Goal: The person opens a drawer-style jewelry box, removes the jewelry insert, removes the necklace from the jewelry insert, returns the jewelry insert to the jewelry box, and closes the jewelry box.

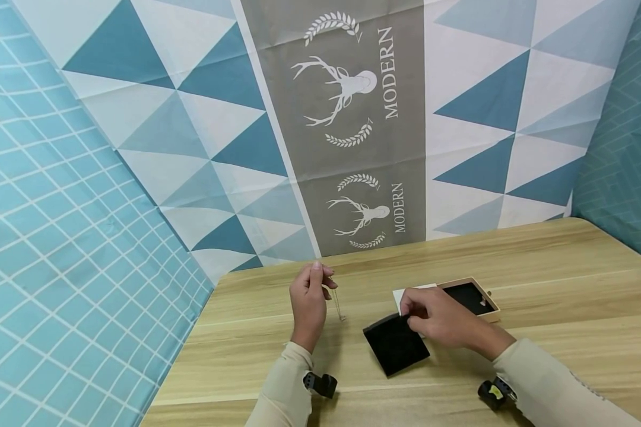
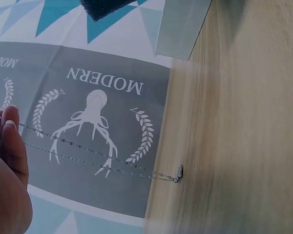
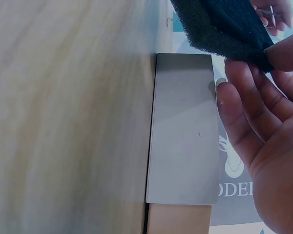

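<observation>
In the head view my left hand (image 1: 310, 302) is raised above the table, its fingers pinching a thin chain necklace (image 1: 338, 302). The chain hangs down in two strands to a small shiny pendant (image 2: 179, 172), clearest in the left wrist view. My right hand (image 1: 442, 317) pinches the upper edge of a black square cloth pouch (image 1: 395, 347) with fuzzy surfaces, between thumb and fingers. Its far side is hidden, as is whatever may be inside. Behind the right hand lies a small slide-out box with a pale sleeve (image 3: 185, 126), partly covered by that hand.
The box's tan drawer (image 1: 494, 315) is pulled out to the right; a black lining with a small pinkish thing (image 1: 483, 302) shows inside. All this is on a wooden table (image 1: 235, 362), with patterned cloth (image 1: 352, 154) hanging behind and at both sides.
</observation>
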The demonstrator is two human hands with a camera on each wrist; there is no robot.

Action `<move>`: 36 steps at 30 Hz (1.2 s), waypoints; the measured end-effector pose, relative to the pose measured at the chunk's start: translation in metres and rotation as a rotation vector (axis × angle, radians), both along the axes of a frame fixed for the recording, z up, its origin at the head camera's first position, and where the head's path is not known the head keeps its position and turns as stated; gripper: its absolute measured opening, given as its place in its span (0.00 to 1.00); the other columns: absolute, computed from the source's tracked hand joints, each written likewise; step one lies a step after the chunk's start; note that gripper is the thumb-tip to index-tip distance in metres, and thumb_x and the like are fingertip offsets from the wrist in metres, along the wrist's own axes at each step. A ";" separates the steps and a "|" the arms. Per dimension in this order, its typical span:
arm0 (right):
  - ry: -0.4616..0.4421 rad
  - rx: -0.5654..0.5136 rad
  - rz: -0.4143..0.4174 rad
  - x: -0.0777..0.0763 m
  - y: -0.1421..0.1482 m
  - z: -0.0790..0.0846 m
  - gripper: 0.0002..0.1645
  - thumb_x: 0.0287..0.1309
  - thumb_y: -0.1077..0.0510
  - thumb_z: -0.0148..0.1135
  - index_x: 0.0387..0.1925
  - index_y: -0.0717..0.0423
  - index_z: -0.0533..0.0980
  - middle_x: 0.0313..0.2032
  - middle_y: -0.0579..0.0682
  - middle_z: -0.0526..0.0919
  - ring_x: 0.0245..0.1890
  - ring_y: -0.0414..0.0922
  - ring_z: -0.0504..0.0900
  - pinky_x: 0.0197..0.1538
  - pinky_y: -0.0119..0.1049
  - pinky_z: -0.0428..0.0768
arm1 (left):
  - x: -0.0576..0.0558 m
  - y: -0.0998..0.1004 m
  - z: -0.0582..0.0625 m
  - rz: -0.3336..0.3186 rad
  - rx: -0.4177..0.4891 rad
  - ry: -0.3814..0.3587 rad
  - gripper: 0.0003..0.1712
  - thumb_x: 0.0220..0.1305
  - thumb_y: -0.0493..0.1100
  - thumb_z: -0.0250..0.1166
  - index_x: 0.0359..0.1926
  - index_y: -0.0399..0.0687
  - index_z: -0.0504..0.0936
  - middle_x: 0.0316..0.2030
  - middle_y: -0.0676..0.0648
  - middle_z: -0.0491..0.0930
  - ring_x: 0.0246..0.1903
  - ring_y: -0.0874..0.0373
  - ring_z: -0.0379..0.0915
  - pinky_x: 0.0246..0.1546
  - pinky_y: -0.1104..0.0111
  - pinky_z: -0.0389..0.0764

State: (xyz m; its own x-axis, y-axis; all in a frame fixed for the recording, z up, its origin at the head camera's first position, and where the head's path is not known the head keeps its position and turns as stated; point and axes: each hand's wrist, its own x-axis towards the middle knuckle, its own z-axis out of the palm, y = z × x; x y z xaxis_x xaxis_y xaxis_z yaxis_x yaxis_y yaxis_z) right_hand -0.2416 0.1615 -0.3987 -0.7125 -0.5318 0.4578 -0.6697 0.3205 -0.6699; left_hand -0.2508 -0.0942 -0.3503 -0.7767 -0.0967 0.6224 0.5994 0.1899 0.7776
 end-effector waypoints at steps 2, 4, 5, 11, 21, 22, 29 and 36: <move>-0.002 0.000 0.003 0.000 0.000 0.000 0.17 0.52 0.74 0.60 0.31 0.48 0.75 0.25 0.38 0.74 0.25 0.35 0.71 0.29 0.31 0.74 | 0.000 -0.001 0.000 -0.002 0.000 -0.001 0.21 0.80 0.37 0.47 0.35 0.28 0.81 0.32 0.39 0.80 0.28 0.37 0.79 0.22 0.58 0.79; -0.004 0.000 0.004 0.000 0.000 0.000 0.17 0.52 0.74 0.60 0.31 0.47 0.75 0.26 0.38 0.74 0.25 0.35 0.71 0.29 0.31 0.74 | 0.000 -0.001 -0.001 -0.003 0.002 -0.004 0.21 0.80 0.38 0.47 0.35 0.28 0.80 0.32 0.39 0.80 0.28 0.37 0.79 0.22 0.59 0.79; -0.004 0.001 0.003 0.000 0.000 0.000 0.17 0.52 0.74 0.60 0.31 0.47 0.75 0.26 0.38 0.74 0.25 0.35 0.71 0.29 0.31 0.74 | 0.000 -0.001 -0.001 -0.003 0.003 -0.005 0.21 0.80 0.38 0.47 0.35 0.28 0.80 0.32 0.39 0.80 0.28 0.37 0.79 0.23 0.60 0.79; -0.002 0.002 -0.002 0.000 0.000 -0.001 0.16 0.52 0.73 0.61 0.32 0.47 0.75 0.26 0.38 0.74 0.25 0.34 0.71 0.29 0.31 0.73 | -0.001 -0.002 -0.003 -0.003 0.005 -0.007 0.21 0.80 0.38 0.48 0.34 0.29 0.80 0.30 0.45 0.80 0.28 0.37 0.79 0.23 0.63 0.79; 0.004 -0.002 -0.004 -0.001 0.001 -0.003 0.16 0.52 0.73 0.61 0.31 0.48 0.75 0.23 0.37 0.73 0.23 0.34 0.72 0.28 0.31 0.74 | -0.003 -0.002 -0.004 -0.006 0.009 -0.016 0.21 0.80 0.38 0.48 0.34 0.27 0.80 0.32 0.36 0.80 0.28 0.37 0.78 0.22 0.64 0.78; 0.006 -0.002 -0.005 -0.001 0.001 -0.003 0.16 0.52 0.73 0.61 0.31 0.48 0.75 0.23 0.36 0.73 0.24 0.34 0.72 0.28 0.31 0.74 | -0.003 -0.002 -0.004 -0.006 0.010 -0.020 0.21 0.80 0.38 0.48 0.34 0.28 0.80 0.32 0.35 0.80 0.29 0.37 0.78 0.22 0.64 0.78; 0.002 -0.001 -0.006 -0.001 0.000 -0.002 0.17 0.51 0.74 0.60 0.31 0.47 0.75 0.23 0.37 0.73 0.24 0.34 0.72 0.28 0.31 0.74 | -0.003 -0.001 -0.005 0.007 0.002 -0.043 0.22 0.80 0.39 0.48 0.30 0.29 0.78 0.32 0.35 0.80 0.30 0.40 0.79 0.24 0.57 0.79; 0.008 0.008 -0.017 -0.001 0.000 -0.002 0.17 0.52 0.73 0.61 0.31 0.47 0.75 0.23 0.37 0.73 0.24 0.34 0.72 0.29 0.31 0.74 | -0.024 -0.006 -0.026 0.031 -0.006 -0.035 0.23 0.81 0.40 0.47 0.30 0.29 0.77 0.30 0.36 0.78 0.29 0.40 0.76 0.23 0.54 0.79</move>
